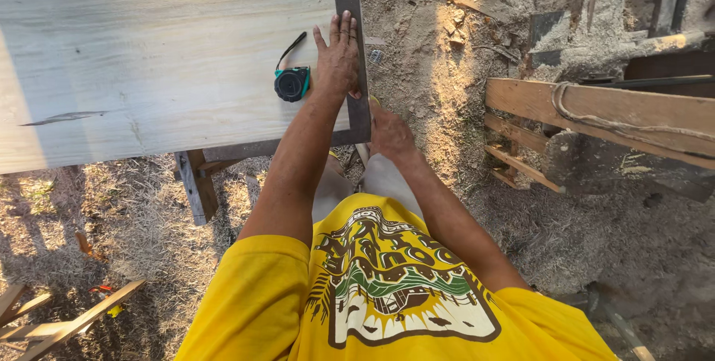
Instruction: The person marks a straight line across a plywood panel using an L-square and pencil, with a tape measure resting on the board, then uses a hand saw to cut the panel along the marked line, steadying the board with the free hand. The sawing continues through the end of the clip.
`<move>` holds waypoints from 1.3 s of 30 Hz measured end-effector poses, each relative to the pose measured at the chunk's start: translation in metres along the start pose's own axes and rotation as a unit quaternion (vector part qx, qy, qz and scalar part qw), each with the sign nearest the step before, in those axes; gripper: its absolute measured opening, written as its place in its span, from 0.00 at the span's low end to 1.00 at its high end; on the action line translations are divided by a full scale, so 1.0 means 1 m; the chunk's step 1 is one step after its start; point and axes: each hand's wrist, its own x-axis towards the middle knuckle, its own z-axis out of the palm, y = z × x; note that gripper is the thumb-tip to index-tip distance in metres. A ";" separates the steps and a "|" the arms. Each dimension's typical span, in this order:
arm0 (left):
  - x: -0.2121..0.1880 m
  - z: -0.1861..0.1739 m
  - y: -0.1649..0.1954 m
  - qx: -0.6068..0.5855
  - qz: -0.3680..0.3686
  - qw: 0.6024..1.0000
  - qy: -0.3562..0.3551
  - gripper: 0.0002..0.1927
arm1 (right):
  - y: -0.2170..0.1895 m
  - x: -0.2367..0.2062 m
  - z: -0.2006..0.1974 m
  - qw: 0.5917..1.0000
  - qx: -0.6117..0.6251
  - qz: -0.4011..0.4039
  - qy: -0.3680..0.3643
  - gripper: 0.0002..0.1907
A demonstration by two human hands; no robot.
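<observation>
At the far left, loose wooden slats (52,324) lie on dry grass in shade. Above them a large pale board (149,56) fills the upper left of the view, resting on a wooden leg (195,186) that shows beneath its near edge. A dark metal square (356,71) lies along the board's right edge and turns along its near edge. On the board, just left of the square, sits a black and teal tape measure (291,83) with its strap trailing up and away. The left hand (339,59) lies flat beside it, palm down and fingers spread, holding nothing, with the fingertips on the long arm of the square and the thumb side close to the tape measure. The right hand (390,134) is off the board's corner, just below and right of the square; something yellow shows at its top, but whether it grips anything cannot be told. Farther right, on sandy ground, stands a frame of planks (596,104) with a rope (588,117) draped over its top plank
</observation>
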 end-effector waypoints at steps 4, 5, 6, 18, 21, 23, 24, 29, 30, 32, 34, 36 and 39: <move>0.000 0.000 0.005 0.001 -0.009 1.000 -0.004 0.87 | 0.009 -0.044 0.013 0.998 -0.043 -0.034 0.011 0.23; -0.001 -0.001 0.006 0.003 -0.011 1.000 -0.007 0.87 | 0.009 -0.052 0.015 0.997 -0.045 -0.060 0.026 0.20; -0.002 -0.003 0.007 0.005 -0.013 1.000 -0.010 0.87 | 0.010 -0.060 0.015 0.994 -0.048 -0.086 0.040 0.17; -0.020 0.011 0.021 0.030 0.004 0.993 0.110 0.62 | -0.012 -0.059 0.000 0.987 0.047 0.103 0.113 0.13; -0.037 0.018 0.019 0.005 0.006 0.983 0.184 0.46 | -0.010 -0.057 0.006 0.933 0.295 0.185 0.084 0.05; -0.051 0.017 0.019 -0.033 0.010 0.986 0.161 0.44 | -0.010 -0.056 0.013 0.943 0.243 0.214 0.081 0.09; -0.058 0.015 0.018 -0.054 0.013 0.990 0.129 0.46 | -0.011 -0.055 0.017 0.946 0.218 0.229 0.077 0.12; -0.086 0.018 0.010 -0.145 0.018 0.980 0.131 0.45 | -0.025 -0.045 0.025 0.836 0.463 0.289 0.056 0.13; -0.089 0.023 0.008 -0.152 0.021 0.979 0.135 0.44 | -0.027 -0.043 0.024 0.805 0.516 0.291 0.038 0.17; -0.096 0.033 0.004 -0.133 0.027 0.977 0.166 0.43 | -0.031 -0.041 0.020 0.704 0.633 0.322 -0.007 0.14; -0.103 0.043 0.000 -0.081 0.034 0.970 0.226 0.40 | -0.035 -0.040 0.017 0.648 0.678 0.346 -0.031 0.10; -0.114 0.047 -0.006 -0.143 0.055 0.974 0.166 0.45 | -0.038 -0.040 0.017 0.649 0.662 0.372 -0.036 0.06; -0.136 0.054 -0.010 -0.186 0.078 0.976 0.078 0.51 | -0.044 -0.039 0.024 0.735 0.592 0.331 -0.023 0.10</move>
